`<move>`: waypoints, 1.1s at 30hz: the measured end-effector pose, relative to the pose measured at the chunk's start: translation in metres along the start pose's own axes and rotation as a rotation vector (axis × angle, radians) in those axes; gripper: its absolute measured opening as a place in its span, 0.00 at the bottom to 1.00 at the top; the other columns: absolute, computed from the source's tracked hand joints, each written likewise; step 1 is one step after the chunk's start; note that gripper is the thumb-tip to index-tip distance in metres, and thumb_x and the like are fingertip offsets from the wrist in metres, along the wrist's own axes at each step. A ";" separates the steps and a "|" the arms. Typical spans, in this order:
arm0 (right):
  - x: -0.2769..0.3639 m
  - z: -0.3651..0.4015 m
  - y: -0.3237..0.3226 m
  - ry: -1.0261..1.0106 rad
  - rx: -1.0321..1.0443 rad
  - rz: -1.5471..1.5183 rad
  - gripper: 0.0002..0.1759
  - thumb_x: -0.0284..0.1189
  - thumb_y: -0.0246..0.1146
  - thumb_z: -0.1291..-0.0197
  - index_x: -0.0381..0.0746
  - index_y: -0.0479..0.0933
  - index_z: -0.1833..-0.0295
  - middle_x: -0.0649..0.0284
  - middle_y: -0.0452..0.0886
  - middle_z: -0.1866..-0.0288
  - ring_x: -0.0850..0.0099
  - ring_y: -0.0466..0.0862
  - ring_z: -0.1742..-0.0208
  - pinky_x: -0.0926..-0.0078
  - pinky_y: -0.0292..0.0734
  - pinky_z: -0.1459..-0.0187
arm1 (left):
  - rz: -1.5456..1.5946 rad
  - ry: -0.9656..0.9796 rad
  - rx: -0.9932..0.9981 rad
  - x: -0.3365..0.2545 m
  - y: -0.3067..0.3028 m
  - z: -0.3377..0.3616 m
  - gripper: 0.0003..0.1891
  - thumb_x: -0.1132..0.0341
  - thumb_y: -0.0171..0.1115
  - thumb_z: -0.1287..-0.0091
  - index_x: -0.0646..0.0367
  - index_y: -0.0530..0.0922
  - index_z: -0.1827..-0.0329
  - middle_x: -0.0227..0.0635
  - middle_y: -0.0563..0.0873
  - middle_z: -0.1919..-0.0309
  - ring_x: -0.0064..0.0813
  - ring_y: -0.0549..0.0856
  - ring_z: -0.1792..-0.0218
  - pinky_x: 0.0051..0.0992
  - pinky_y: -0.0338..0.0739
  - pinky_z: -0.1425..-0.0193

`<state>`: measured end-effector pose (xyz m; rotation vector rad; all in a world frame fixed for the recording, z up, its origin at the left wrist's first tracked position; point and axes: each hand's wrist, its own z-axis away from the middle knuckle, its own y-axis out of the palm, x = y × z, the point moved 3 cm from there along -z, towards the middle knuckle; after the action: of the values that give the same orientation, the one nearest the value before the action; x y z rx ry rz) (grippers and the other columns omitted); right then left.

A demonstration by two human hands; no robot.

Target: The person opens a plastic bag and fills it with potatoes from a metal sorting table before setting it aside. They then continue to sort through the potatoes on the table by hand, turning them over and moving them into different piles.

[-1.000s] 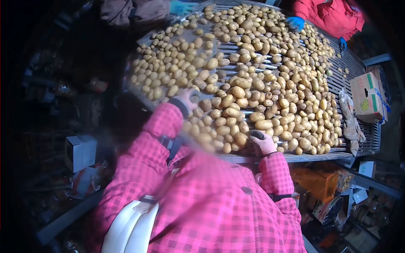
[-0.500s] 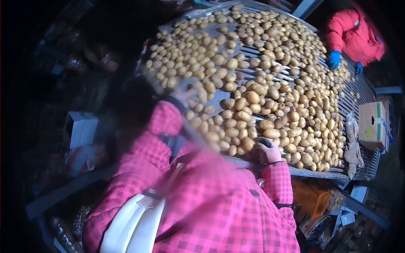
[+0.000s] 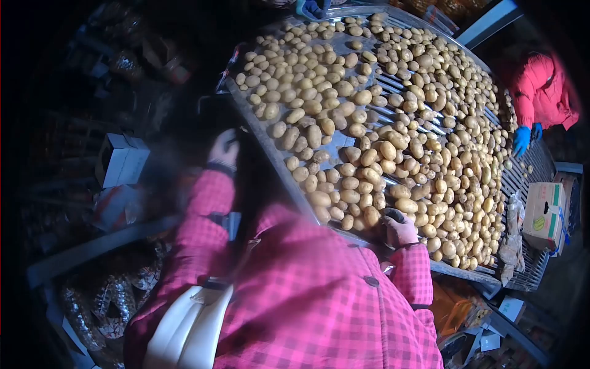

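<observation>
Beyond the left rim of the sorting table [image 3: 270, 150], my left hand [image 3: 225, 150] hangs over the dark gap. Motion blurs its fingers, and I cannot see anything held. My right hand [image 3: 402, 229] is at the table's near edge, its dark-tipped fingers curled against the potatoes [image 3: 372, 216]. Whatever may be inside those fingers is hidden. Loose potatoes, light brown and of mixed sizes, cover much of the smooth plate [image 3: 335, 147] and the metal bars [image 3: 390, 80].
Across the table, a person in a red jacket [image 3: 541, 92] has blue-gloved hands [image 3: 521, 141] near the bars. Another blue glove [image 3: 312, 8] shows at the far edge. A carton [image 3: 544, 215] and crumpled sacking [image 3: 511, 237] sit at right. A white box [image 3: 123, 161] stands at left.
My left hand has moved from among the potatoes to outside the left rim. My right hand stays at the near edge. The view has shifted, and a blue glove now shows at the top.
</observation>
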<state>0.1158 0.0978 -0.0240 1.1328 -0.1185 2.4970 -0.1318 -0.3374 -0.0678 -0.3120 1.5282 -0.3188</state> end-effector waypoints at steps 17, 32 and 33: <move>0.072 -0.014 0.074 -0.543 0.054 0.923 0.12 0.31 0.59 0.49 0.44 0.76 0.57 0.57 0.79 0.66 0.59 0.79 0.65 0.66 0.74 0.65 | -1.138 0.216 0.855 -0.131 0.159 -0.015 0.27 0.66 0.65 0.53 0.57 0.67 0.48 0.48 0.73 0.50 0.44 0.74 0.47 0.36 0.70 0.45; 0.048 -0.114 0.238 -0.522 0.357 1.761 0.22 0.33 0.44 0.38 0.53 0.63 0.37 0.52 0.66 0.42 0.49 0.72 0.46 0.56 0.71 0.50 | 1.032 -0.586 0.248 -0.053 0.023 0.012 0.26 0.77 0.60 0.48 0.43 0.66 0.47 0.31 0.75 0.56 0.35 0.80 0.60 0.28 0.75 0.72; 0.050 -0.110 0.237 -0.532 0.374 1.849 0.22 0.32 0.44 0.39 0.53 0.63 0.38 0.52 0.65 0.41 0.49 0.73 0.47 0.58 0.73 0.51 | 1.009 -0.607 0.212 -0.054 0.023 0.009 0.23 0.76 0.60 0.49 0.44 0.69 0.50 0.30 0.76 0.59 0.34 0.80 0.61 0.27 0.75 0.73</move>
<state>-0.0833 -0.0784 -0.0403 2.6020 -1.4931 3.4741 -0.1239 -0.2953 -0.0266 0.5027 0.8811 0.3901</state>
